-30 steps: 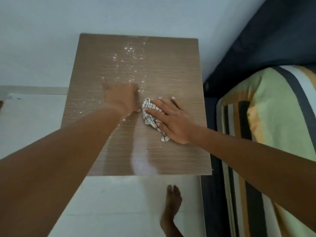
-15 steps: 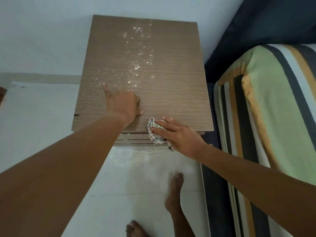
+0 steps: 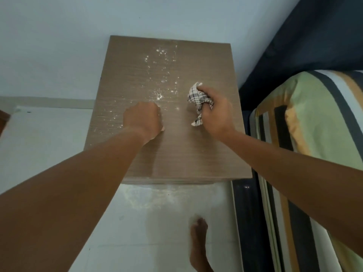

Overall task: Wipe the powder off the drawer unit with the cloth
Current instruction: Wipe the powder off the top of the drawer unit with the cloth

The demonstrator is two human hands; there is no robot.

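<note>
The brown wood-grain drawer unit (image 3: 206,150) stands against the pale wall, seen from above. White powder (image 3: 160,75) is scattered over the back and left of its top; the near and right parts look wiped. My right hand (image 3: 216,112) grips a bunched white-and-black checked cloth (image 3: 198,100) over the right middle of the top. My left hand (image 3: 143,120) rests as a closed fist on the top's left middle, beside the powder.
A bed with a striped green, orange and dark cover (image 3: 314,134) lies close on the right. Powder dust (image 3: 145,199) lies on the white tiled floor in front of the unit. My bare foot (image 3: 198,240) stands on the floor there.
My right hand has lifted the cloth from the unit's front edge back to the right middle of the top and bunched it. My left index finger has curled into a fist.
</note>
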